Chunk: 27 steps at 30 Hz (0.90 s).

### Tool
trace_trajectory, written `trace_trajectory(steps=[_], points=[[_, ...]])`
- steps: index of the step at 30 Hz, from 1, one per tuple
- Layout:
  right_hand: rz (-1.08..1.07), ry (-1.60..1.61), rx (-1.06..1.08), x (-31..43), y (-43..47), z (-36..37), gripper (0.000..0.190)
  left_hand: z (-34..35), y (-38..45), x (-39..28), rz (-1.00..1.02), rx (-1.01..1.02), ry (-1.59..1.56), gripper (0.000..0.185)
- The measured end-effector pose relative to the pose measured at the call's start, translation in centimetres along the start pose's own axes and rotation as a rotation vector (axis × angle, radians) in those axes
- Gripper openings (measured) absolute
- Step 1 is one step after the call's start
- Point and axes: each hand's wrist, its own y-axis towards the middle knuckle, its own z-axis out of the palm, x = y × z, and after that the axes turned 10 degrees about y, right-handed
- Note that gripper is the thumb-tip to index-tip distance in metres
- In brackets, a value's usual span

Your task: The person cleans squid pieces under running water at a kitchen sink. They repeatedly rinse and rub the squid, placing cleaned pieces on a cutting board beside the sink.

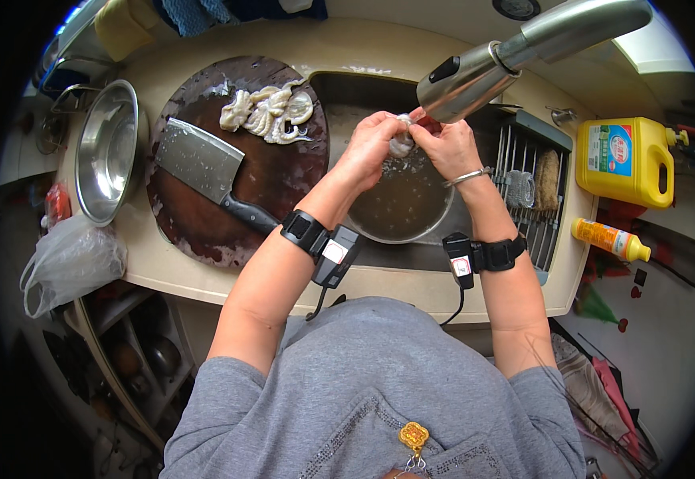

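Note:
Both my left hand (pixel 372 143) and my right hand (pixel 448 145) pinch a piece of octopus (pixel 402 143) between their fingertips. They hold it over a round metal basin (pixel 407 238) of murky water that sits in the sink (pixel 347 120). The tap head (pixel 455 90) hangs just above my right hand and hides part of its fingers. To the left, more pale octopus pieces (pixel 269 114) with tentacles lie in a heap on a round dark chopping board (pixel 275 179). A cleaver (pixel 200 161) rests flat on that board, its black handle passing under my left forearm.
At the far left stands a steel bowl (pixel 108 155), with a clear plastic bag (pixel 78 263) near it. A drying rack (pixel 506 149) right of the sink holds a scouring pad (pixel 520 188) and a brown sponge (pixel 546 179). Beyond are a yellow detergent jug (pixel 626 161) and a yellow bottle (pixel 609 239).

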Motion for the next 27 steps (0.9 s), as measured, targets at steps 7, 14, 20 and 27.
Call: trace_trajectory(steps=[7,14,20,27], points=[[0.09,0.184,0.037,1.0,-0.5,-0.3,0.021,-0.1,-0.3,-0.8,0.058,-0.007,0.1,0.006],[0.036,0.011,0.021,1.3,-0.6,0.1,0.017,-0.1,-0.2,-0.7,0.204,-0.086,0.394,0.009],[0.286,0.334,0.021,1.5,-0.7,-0.4,0.011,-0.4,0.1,-0.6,0.369,-0.074,0.613,0.014],[0.482,0.68,0.051,1.2,-1.2,-1.3,0.012,0.0,-0.2,-1.8,0.355,0.033,0.661,0.014]])
